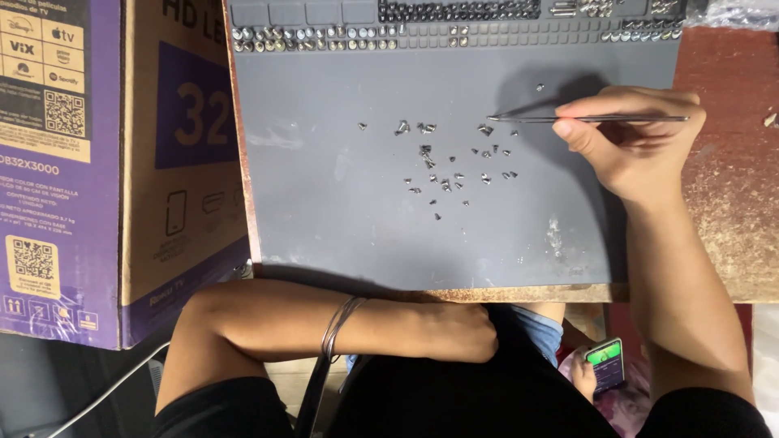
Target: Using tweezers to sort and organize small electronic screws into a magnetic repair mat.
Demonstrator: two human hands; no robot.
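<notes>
On the left side, a big cardboard box point(122, 162) printed in purple and tan stands against the table point(722, 211), whose worn reddish-brown top shows at the right. A grey work mat point(324, 219) covers most of the table, with rows of small compartments point(454, 32) along its far edge holding sorted metal screws. The left forearm lies across the person's lap below the near table edge, thin bangles point(337, 328) round the wrist; the left hand point(462, 332) is curled into a loose fist and grasps nothing that can be seen. The right hand point(633, 138) rests on the right part of the mat, thumb and fingers pinched around slim metal tweezers point(588, 119). They are long, straight and silvery, lying nearly level, tapering to a fine tip that points left. That tip sits just beside a loose scatter of tiny silver screws point(454, 174) spread over the middle of the mat, with a few strays lying apart. Lower right, another hand holds a phone point(606, 363) with a lit green screen.
</notes>
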